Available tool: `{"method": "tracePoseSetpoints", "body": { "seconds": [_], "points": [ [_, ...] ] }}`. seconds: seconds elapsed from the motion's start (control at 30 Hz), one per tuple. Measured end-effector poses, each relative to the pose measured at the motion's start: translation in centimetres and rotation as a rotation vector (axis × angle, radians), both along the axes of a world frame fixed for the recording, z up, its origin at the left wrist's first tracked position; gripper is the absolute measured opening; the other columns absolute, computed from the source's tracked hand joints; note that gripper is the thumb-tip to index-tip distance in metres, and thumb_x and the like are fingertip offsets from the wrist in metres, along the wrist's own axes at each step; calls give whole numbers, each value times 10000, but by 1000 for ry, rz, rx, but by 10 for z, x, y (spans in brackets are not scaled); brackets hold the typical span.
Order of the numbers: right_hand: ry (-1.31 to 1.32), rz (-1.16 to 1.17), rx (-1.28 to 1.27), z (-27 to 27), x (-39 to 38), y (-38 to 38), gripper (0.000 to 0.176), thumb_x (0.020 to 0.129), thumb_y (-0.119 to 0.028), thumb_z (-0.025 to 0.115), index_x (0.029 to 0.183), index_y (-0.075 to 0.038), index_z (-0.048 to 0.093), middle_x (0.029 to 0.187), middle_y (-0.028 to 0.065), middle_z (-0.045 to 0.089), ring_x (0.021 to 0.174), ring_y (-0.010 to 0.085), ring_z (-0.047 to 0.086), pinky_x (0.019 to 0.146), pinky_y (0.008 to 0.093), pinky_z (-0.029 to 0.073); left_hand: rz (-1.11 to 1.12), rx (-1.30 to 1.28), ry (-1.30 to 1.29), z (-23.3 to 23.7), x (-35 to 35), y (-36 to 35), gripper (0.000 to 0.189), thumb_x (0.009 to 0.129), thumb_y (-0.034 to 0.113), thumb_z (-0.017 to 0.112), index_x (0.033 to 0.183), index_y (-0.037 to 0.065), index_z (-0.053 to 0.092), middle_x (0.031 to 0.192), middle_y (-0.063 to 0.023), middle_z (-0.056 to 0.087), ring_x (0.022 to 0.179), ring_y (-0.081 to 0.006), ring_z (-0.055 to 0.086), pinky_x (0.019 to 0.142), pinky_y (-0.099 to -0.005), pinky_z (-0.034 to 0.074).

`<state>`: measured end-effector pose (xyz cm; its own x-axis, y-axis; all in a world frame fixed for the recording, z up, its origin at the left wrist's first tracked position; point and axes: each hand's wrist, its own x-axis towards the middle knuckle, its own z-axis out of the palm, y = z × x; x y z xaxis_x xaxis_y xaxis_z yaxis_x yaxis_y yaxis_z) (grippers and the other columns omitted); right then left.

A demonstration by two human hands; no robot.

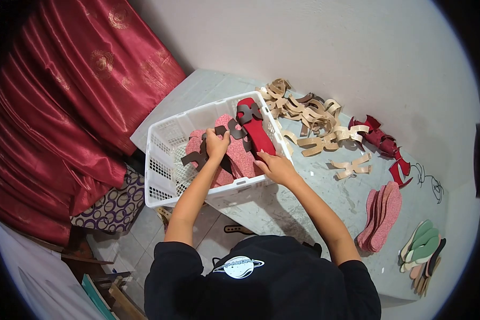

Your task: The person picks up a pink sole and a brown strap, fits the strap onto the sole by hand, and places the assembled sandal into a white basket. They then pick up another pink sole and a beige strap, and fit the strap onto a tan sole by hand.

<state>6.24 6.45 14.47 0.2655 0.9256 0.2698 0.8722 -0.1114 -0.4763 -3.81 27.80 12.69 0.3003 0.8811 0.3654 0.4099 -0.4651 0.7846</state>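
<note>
Fingers of the left hand (217, 145) closed around a dark strap (196, 158), held just above the pink insoles (239, 156) in a white basket (162, 160). Right hand (276, 167) just beside it, over the near wall of the same basket, fingers narrow and bent, tips against a red sole (257, 133); gripped or only touched, impossible to tell. Beyond the right hand on the tabletop (282, 208), a heap of beige straps (306, 114). Further out to that hand's right, red straps (383, 141), a stack of pink soles (381, 216) and some green soles (422, 241). Left of the left hand, a red curtain (53, 106)
</note>
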Motion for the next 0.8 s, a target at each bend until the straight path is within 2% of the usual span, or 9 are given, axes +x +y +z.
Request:
{"method": "tracePoseSetpoints", "body": {
  "seconds": [0.07, 0.17, 0.43, 0.57, 0.8],
  "points": [
    [4, -1, -16, 1, -1, 1, 426, 911, -372, 398, 1158, -47, 520, 1138, 162, 569, 986, 324, 562, 939, 411, 392, -6, -22, -4, -8, 1, 6, 441, 696, 259, 729, 925, 3, 453, 827, -180, 600, 774, -313, 609, 700, -387, 461],
    [48, -14, -73, 6, -2, -1, 435, 903, -379, 406, 1144, -39, 530, 1173, 158, 555, 1045, 307, 546, 947, 425, 382, -31, -19, -57, -15, 1, 11, 456, 696, 267, 729, 927, -5, 445, 810, -192, 594, 766, -325, 605, 701, -387, 459],
    [53, -46, -130, 12, -4, -3, 414, 895, -383, 424, 1122, -58, 544, 1152, 147, 567, 979, 366, 562, 890, 414, 430, -9, -19, 9, -12, 2, 9, 477, 681, 267, 737, 937, -6, 441, 792, -183, 588, 746, -317, 597, 695, -381, 457],
    [73, -41, -120, 15, -5, -3, 410, 893, -378, 431, 1116, -54, 545, 1141, 146, 573, 968, 375, 563, 872, 420, 437, -3, 1, -39, -18, 3, 13, 479, 671, 273, 746, 926, -4, 450, 778, -169, 585, 727, -306, 592, 690, -377, 457],
    [112, -44, -147, 18, -5, -3, 393, 893, -366, 436, 1099, -52, 550, 1034, 166, 609, 871, 364, 595, 765, 440, 472, -98, -149, -67, -18, 0, 17, 469, 631, 292, 785, 858, 2, 495, 757, -109, 593, 678, -203, 582, 636, -325, 467]
  ]
}}
